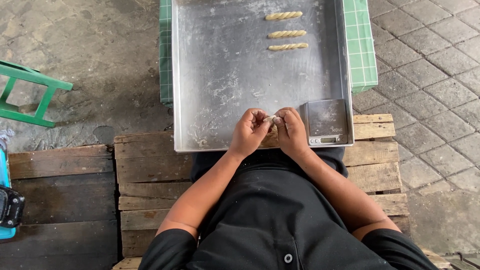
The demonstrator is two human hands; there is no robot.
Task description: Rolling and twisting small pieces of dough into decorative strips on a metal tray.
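The small piece of pale dough point(269, 119) sat pinched between the two hands at the near edge of the metal tray point(225, 80), right in front of the person's body. The left hand point(248, 132) and the right hand point(291, 131) met fingertip to fingertip over it, both curled nearly closed, with thumbs and forefingers gripping the dough from opposite ends. So the piece lay directly between the hands, neither one nearer than the other, and what showed of it ran left to right, across the person's front. Only a short pale stretch of it was visible between the fingers; the rest was hidden under the knuckles, so its full length and whether it was already twisted could not be told, though it seemed to be a short roll. A further bit of dough-coloured material appeared just below the hands at the tray's rim, partly covered. Farther away, well apart from the hands at the far side of the tray, three finished twisted dough sticks point(286, 31) lay in a column, one behind the other, each with its long axis also running left to right, parallel to the held piece. Just beside the right hand, touching nothing it held, a small digital scale point(326, 121) rested in the tray's near right corner. The tray stood on a wooden pallet point(145, 165) and a green checked cloth point(361, 45).
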